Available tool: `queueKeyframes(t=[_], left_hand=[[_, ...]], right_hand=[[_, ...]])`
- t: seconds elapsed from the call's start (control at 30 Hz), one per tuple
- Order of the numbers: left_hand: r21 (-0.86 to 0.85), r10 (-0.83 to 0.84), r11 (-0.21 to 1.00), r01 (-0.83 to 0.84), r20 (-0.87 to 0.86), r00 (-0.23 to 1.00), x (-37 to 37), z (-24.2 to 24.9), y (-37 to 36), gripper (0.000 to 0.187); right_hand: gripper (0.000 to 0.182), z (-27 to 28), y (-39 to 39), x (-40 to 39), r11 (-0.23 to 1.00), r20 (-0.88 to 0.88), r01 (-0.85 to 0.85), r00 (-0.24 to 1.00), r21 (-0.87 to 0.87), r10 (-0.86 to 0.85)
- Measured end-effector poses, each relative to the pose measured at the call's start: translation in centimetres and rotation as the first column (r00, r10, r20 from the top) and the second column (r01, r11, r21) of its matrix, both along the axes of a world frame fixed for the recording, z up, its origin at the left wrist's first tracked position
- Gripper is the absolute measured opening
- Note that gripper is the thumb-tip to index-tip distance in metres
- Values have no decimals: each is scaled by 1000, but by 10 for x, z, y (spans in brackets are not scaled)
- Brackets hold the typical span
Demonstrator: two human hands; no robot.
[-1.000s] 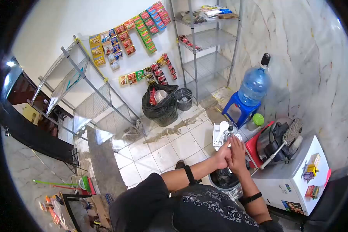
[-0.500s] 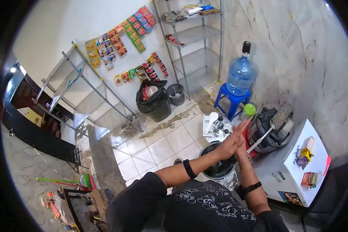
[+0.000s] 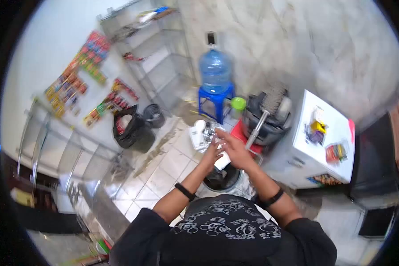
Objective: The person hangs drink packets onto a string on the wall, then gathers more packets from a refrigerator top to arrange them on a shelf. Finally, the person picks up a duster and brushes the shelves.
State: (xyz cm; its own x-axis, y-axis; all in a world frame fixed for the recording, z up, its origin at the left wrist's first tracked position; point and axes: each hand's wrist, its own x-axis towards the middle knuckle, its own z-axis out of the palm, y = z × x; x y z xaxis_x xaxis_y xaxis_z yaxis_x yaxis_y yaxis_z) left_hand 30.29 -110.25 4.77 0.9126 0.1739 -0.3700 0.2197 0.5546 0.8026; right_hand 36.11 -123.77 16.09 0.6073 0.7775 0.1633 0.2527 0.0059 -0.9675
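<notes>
My left hand [image 3: 212,155] and my right hand [image 3: 232,150] are close together in front of me, fingers apart and nothing visible held in either. Beneath them stands a dark round bucket [image 3: 238,181] with something black inside. A white patch shows between the hands and the bucket; its kind is blurred. Just beyond my fingers is a shiny patterned surface [image 3: 213,127], with a white tray-like item [image 3: 196,138] and a white spoon-shaped thing [image 3: 200,125] at its left. Black bands circle both forearms.
A blue water jug [image 3: 215,71] rests on a blue stool [image 3: 216,104]. To the right are a dark machine holding a brush [image 3: 270,106] and a white cabinet [image 3: 303,142] with packets on top. Bins [image 3: 139,137], wire shelves [image 3: 157,57] and hanging sachets [image 3: 77,73] stand left.
The view has swung right, so the room has shifted left. My hands, earlier pressed against each other with fingers stretched out, are now slightly parted.
</notes>
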Motion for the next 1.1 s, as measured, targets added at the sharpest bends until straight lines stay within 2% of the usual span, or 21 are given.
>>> queueKeyframes(t=[0.03, 0.07, 0.1, 0.17, 0.2, 0.23, 0.3, 0.4, 0.43, 0.5, 0.57, 0.63, 0.67, 0.77, 0.83, 0.87, 0.93, 0.97, 1.03, 1.07, 1.1], left_hand=[[-73, -98, 992, 107, 124, 987, -3, -23, -3, 49], [-205, -71, 972, 114, 206, 976, -1, -23, -14, 55], [-611, -39, 790, 53, 36, 999, -2, 37, -37, 60], [-674, -144, 537, 508, 520, 842, 11, 32, -48, 66], [-691, -166, 504, 518, 511, 843, 7, 32, -62, 66], [-698, -190, 530, 482, 456, 869, 4, 36, -73, 66], [-678, -222, 606, 417, 359, 906, 2, 52, -83, 67], [-599, -281, 721, 349, 207, 937, -2, 78, -85, 68], [-597, -310, 709, 375, 214, 926, -2, 85, -83, 68], [-599, -468, 592, 539, 289, 835, -4, 90, -80, 67], [-443, -578, 650, 617, 238, 781, -4, 85, -75, 56], [-408, -622, 640, 651, 222, 750, -1, 76, -75, 49], [-433, -600, 670, 603, 161, 783, -3, 77, -77, 44], [-454, -589, 671, 586, 152, 793, 0, 76, -82, 42], [-459, -564, 692, 558, 139, 814, 7, 73, -92, 39], [-424, -547, 721, 548, 137, 826, 14, 67, -99, 38], [-402, -516, 759, 512, 109, 850, 29, 62, -120, 35], [-396, -510, 763, 511, 116, 852, 38, 61, -133, 35], [-372, -517, 772, 515, 102, 850, 55, 60, -168, 34], [-348, -522, 787, 510, 68, 850, 64, 62, -189, 33], [-316, -541, 789, 527, 50, 839, 75, 61, -212, 33]], right_hand=[[54, 1, -5, -6, 995, 52, -14, 998, -103, 20], [53, -20, -4, -14, 999, 191, 4, 982, -50, 6], [52, -39, -3, -17, 1000, 337, 19, 941, 1, -18], [56, -34, -18, -26, 993, 548, 106, 834, -45, -64], [63, -34, -26, -27, 991, 487, 125, 864, 45, -131], [63, -32, -36, -29, 988, 481, 152, 864, 26, -145], [67, -25, -51, -29, 964, 613, 248, 778, -99, -137], [69, -27, -75, -36, 902, 647, 383, 743, -199, -173], [70, -30, -83, -36, 849, 661, 462, 724, -256, -195], [70, -53, -101, -40, 771, 693, 559, 686, -306, -222], [68, -78, -125, -39, 707, 493, 638, 741, -305, -456], [64, -99, -156, -40, 651, 531, 664, 724, -367, -440], [64, -100, -170, -40, 605, 515, 677, 726, -419, -456], [64, -113, -221, -17, 438, 518, 745, 666, -503, -537], [69, -137, -261, 6, 358, 540, 851, 521, -383, -661], [69, -138, -279, 18, 372, 537, 847, 529, -380, -657], [78, -132, -311, 42, 122, 537, 956, 252, -265, -805], [85, -124, -327, 50, 53, 434, 946, 196, -321, -879], [86, -127, -368, 68, -43, 424, 941, 110, -335, -899], [74, -146, -393, 79, -85, 449, 967, 32, -239, -893], [74, -143, -413, 87, -87, 445, 968, 28, -236, -895]])
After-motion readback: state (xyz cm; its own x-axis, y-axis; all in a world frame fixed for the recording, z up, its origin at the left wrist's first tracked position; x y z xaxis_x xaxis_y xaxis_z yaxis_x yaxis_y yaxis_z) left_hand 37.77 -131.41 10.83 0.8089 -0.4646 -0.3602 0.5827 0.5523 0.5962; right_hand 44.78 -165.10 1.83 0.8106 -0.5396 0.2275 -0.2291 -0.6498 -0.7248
